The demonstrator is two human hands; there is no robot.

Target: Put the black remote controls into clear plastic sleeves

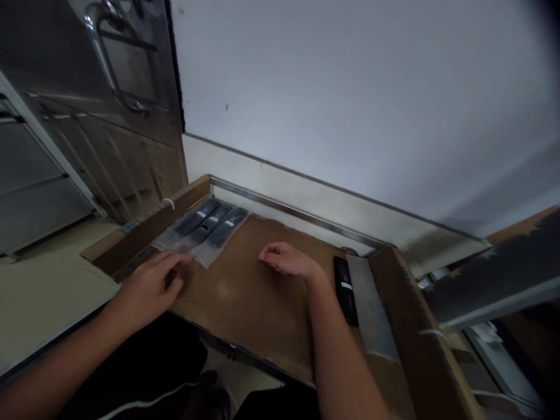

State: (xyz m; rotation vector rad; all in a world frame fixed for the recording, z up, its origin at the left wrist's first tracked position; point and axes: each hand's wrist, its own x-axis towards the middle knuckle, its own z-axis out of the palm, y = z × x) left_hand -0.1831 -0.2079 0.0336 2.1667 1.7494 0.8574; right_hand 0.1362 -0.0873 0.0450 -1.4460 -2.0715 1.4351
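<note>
The left hand (153, 286) hovers, fingers loosely curled, nearest the bagged black items (207, 224) at the cardboard surface's (249, 291) left end! The right hand (286, 259) bends inward, fingertips bunched; any pinch, can't tell. Beyond its forearm lies the black item (345, 289), its white label (346, 286) unreadable.
</note>
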